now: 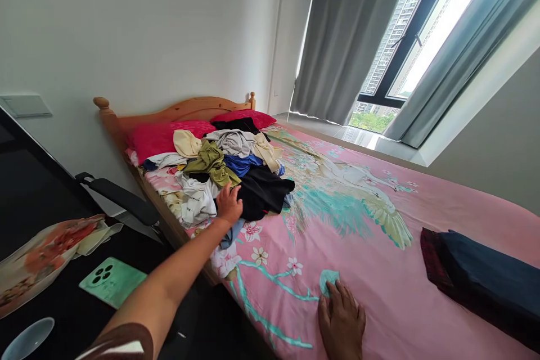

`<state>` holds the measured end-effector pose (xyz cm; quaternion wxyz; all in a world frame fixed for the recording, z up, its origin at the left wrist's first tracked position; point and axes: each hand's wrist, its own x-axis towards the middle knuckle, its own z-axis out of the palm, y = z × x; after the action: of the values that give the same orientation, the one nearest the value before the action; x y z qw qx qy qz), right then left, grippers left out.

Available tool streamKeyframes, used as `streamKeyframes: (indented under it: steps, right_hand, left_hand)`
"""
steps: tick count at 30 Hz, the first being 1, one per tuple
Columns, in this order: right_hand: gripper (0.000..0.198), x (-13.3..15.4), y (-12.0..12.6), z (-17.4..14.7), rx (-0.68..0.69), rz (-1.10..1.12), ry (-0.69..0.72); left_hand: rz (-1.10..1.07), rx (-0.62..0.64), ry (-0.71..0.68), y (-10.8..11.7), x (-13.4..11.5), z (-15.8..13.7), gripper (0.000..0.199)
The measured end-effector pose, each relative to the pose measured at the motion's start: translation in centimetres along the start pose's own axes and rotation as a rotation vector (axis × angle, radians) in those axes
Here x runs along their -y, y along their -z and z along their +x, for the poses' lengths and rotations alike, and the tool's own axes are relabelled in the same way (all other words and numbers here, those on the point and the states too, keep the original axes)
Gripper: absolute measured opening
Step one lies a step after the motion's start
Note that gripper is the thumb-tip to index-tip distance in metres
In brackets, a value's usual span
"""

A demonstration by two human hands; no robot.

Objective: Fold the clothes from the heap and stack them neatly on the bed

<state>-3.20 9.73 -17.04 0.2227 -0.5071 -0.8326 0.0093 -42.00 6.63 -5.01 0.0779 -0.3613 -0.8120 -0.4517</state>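
Note:
My left hand (230, 204) reaches to the near side of a heap of clothes, its fingers apart over a black garment (261, 191); whether it touches the cloth I cannot tell. Just beyond its fingertips lies an olive green garment (211, 163), and a white garment (198, 199) is to its left. Blue cloth (242, 164), a grey garment (234, 142) and cream pieces (187, 143) make up more of the heap. My right hand (342, 320) rests palm down on the pink bedsheet (379, 304), fingers stretched out, holding nothing.
Folded dark trousers (489, 275) lie at the bed's right. Red pillows (156, 140) sit against the wooden headboard (181, 108). At left, a black desk holds a green phone (112, 281), a plastic bag (46, 261) and a bowl (29, 340). A chair armrest (122, 199) stands near the bed.

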Motion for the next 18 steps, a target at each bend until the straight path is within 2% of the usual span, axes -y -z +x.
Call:
streamKeyframes:
  steps: [3, 5, 8, 11, 14, 16, 18]
  right_hand:
    - [0.044, 0.0, 0.1, 0.2, -0.003, 0.023, -0.006]
    - [0.042, 0.1, 0.2, 0.3, -0.007, 0.039, -0.009]
    - [0.04, 0.1, 0.2, 0.3, -0.019, 0.051, -0.018]
    - [0.039, 0.2, 0.1, 0.3, -0.022, 0.056, -0.027]
    - [0.04, 0.5, 0.4, 0.4, -0.005, 0.074, -0.05]
    - [0.041, 0.9, 1.1, 0.6, 0.015, 0.111, -0.075]
    - [0.046, 1.0, 2.2, 1.0, 0.064, 0.188, -0.119]
  left_hand:
    - [0.175, 0.052, -0.03, 2.4, 1.8, 3.5, 0.031]
    - [0.157, 0.047, 0.0, 3.3, 1.8, 4.7, 0.021]
    - [0.124, 0.049, 0.028, 3.5, 0.3, 5.9, 0.022]
    - [0.062, 0.06, 0.026, 2.4, -3.0, 5.6, 0.025]
    - [-0.068, 0.144, -0.054, -0.2, -8.2, 1.7, 0.03]
    - [-0.195, 0.29, -0.151, -2.4, -12.5, -3.8, 0.031]
    - [-0.322, 0.468, -0.238, -4.4, -17.0, -11.5, 0.028]
